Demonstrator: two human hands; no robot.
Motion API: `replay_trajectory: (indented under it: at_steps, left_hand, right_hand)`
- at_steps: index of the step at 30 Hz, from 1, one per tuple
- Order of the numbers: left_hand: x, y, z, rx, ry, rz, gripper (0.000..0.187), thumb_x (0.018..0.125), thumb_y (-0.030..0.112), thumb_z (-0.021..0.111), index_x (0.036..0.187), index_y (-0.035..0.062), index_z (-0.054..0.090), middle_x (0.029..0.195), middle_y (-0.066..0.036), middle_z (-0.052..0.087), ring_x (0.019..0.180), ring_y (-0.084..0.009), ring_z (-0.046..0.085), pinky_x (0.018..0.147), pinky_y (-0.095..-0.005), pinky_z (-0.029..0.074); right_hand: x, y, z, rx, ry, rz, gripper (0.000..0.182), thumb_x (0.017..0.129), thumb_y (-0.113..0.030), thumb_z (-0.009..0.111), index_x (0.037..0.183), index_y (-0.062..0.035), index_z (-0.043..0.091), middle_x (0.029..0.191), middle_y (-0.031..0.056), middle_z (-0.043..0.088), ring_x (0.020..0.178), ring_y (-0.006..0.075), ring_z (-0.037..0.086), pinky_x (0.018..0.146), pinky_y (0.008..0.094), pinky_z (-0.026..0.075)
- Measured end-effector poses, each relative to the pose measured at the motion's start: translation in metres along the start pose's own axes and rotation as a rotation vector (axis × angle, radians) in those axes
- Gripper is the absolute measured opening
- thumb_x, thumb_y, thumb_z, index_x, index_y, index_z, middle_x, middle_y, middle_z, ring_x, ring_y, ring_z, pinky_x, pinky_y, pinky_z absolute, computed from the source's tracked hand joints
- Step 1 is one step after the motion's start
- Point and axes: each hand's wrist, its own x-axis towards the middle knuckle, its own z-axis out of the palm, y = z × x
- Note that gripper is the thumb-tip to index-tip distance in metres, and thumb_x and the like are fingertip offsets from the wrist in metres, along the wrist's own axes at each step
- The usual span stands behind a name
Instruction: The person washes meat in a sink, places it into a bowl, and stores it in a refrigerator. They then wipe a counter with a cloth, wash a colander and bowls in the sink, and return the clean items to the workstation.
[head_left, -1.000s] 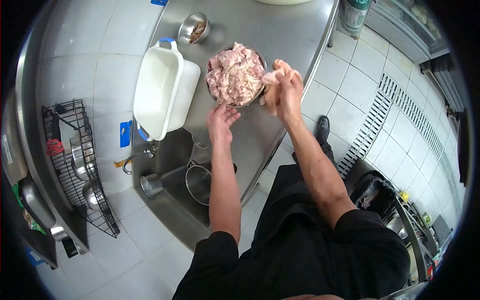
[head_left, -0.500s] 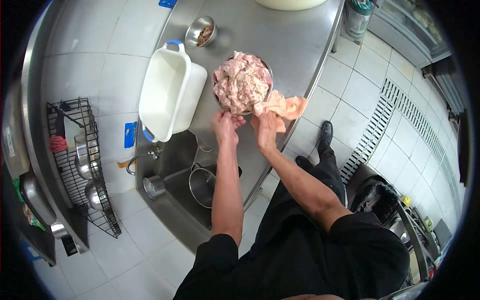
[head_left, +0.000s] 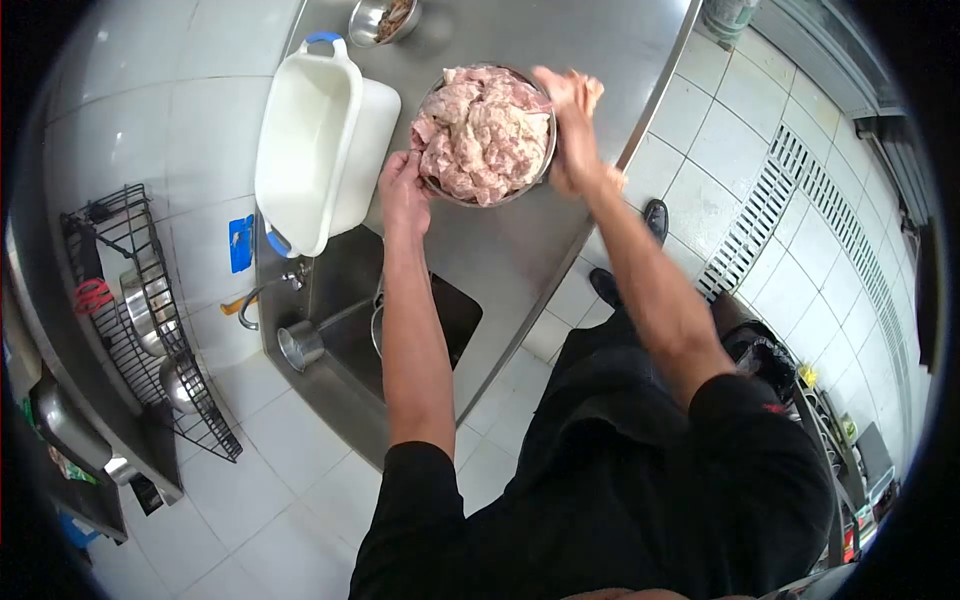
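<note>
A round metal bowl [head_left: 547, 165] heaped with pale pink raw meat [head_left: 485, 135] is on the steel counter [head_left: 600, 40]. My left hand [head_left: 405, 192] grips the bowl's lower left rim, its fingers closed there. On the bowl's right side, my right hand [head_left: 575, 135] is blurred by motion, with an orange-pink cloth [head_left: 590, 92] bunched in its fingers, close to the rim.
A white tub [head_left: 305, 150] with blue handles stands left of the bowl. Behind it is a small metal bowl [head_left: 375, 22] with brown bits. The sink [head_left: 455, 310] holds a metal cup [head_left: 300, 345] and a partly hidden pot. A wire rack [head_left: 150, 320] hangs at the left.
My left hand has moved to the bowl's left side. My right hand has moved up along the right side with the cloth, which lay spread at the lower right before. The camera view has shifted.
</note>
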Motion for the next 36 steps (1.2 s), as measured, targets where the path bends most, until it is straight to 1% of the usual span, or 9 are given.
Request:
replay_trajectory:
  at_steps: [4,6,9,12,16,25,28,33,36]
  left_hand:
    - [0.003,-0.008,-0.006,0.059,0.046,-0.015,0.016,0.097,0.019,0.051,0.087,0.0074,0.052,0.071,-0.002,0.056,0.055,-0.0124,0.056,0.046,-0.0289,0.050]
    - [-0.012,-0.008,0.004,0.047,0.117,-0.027,0.016,0.097,0.019,0.050,0.086,0.0073,0.051,0.070,-0.003,0.057,0.054,-0.0133,0.056,0.045,-0.0301,0.050]
    - [-0.036,-0.022,0.004,-0.050,0.086,-0.021,0.016,0.097,0.019,0.051,0.086,0.0070,0.051,0.072,-0.005,0.060,0.055,-0.0153,0.059,0.045,-0.0306,0.052]
    - [-0.069,-0.025,0.026,-0.181,0.105,-0.053,0.018,0.096,0.020,0.051,0.088,0.0036,0.053,0.075,-0.008,0.062,0.059,-0.0185,0.063,0.049,-0.0307,0.054]
    - [-0.102,-0.041,0.017,-0.151,-0.023,-0.079,0.022,0.095,0.019,0.052,0.094,-0.0030,0.056,0.080,-0.010,0.059,0.068,-0.0185,0.062,0.059,-0.0326,0.056]
    - [-0.261,-0.094,-0.097,-0.147,0.350,-0.042,0.025,0.095,0.023,0.054,0.103,-0.0003,0.061,0.091,-0.008,0.062,0.078,-0.0160,0.062,0.065,-0.0306,0.055]
    - [-0.331,-0.141,-0.109,-0.215,0.466,-0.125,0.024,0.095,0.024,0.055,0.100,0.0009,0.062,0.090,-0.007,0.063,0.077,-0.0161,0.062,0.065,-0.0309,0.055]
    - [-0.424,-0.207,-0.094,-0.475,0.598,-0.350,0.031,0.095,0.028,0.055,0.113,0.0029,0.057,0.100,-0.010,0.062,0.084,-0.0201,0.062,0.070,-0.0351,0.055]
    - [-0.426,-0.205,-0.082,-0.674,0.649,-0.287,0.049,0.094,0.035,0.055,0.132,0.0067,0.042,0.108,-0.009,0.058,0.087,-0.0213,0.061,0.071,-0.0352,0.055]
  right_hand:
    - [-0.118,0.047,0.037,-0.530,0.355,0.273,0.054,0.094,-0.024,0.034,0.134,0.0120,0.035,0.143,0.0304,0.032,0.136,0.0397,0.027,0.114,0.0382,0.017]
    - [-0.146,0.063,0.067,-0.740,0.432,0.112,0.027,0.090,-0.014,0.043,0.100,0.0093,0.051,0.097,0.0273,0.056,0.096,0.0418,0.051,0.089,0.0444,0.037]
    - [-0.164,0.079,0.083,-0.771,0.287,0.144,0.028,0.086,-0.014,0.048,0.098,0.0106,0.052,0.092,0.0288,0.056,0.092,0.0431,0.052,0.086,0.0472,0.038]
    - [-0.192,0.087,0.097,-0.804,0.094,0.012,0.025,0.081,-0.009,0.051,0.101,0.0060,0.056,0.101,0.0279,0.055,0.101,0.0451,0.047,0.089,0.0491,0.038]
    - [-0.225,0.084,0.087,-1.125,-0.706,-0.184,0.037,0.077,-0.020,0.054,0.111,-0.0084,0.064,0.120,0.0109,0.059,0.120,0.0350,0.046,0.100,0.0378,0.040]
    - [-0.174,0.047,0.049,-1.833,-1.344,-0.479,0.038,0.082,-0.025,0.052,0.116,-0.0116,0.062,0.127,0.0100,0.055,0.123,0.0279,0.047,0.108,0.0459,0.030]
    - [-0.153,0.070,0.081,-1.645,-1.093,-0.226,0.034,0.085,-0.019,0.049,0.115,-0.0082,0.061,0.122,0.0141,0.058,0.120,0.0323,0.049,0.101,0.0430,0.037]
    - [-0.270,0.057,0.067,-1.347,-1.517,-0.894,0.048,0.075,-0.005,0.052,0.122,-0.0099,0.058,0.120,0.0146,0.054,0.121,0.0329,0.045,0.101,0.0488,0.033]
    - [-0.350,0.087,0.088,-1.123,-1.866,-0.424,0.044,0.080,-0.011,0.052,0.124,-0.0111,0.055,0.123,0.0135,0.056,0.123,0.0289,0.047,0.103,0.0465,0.031]
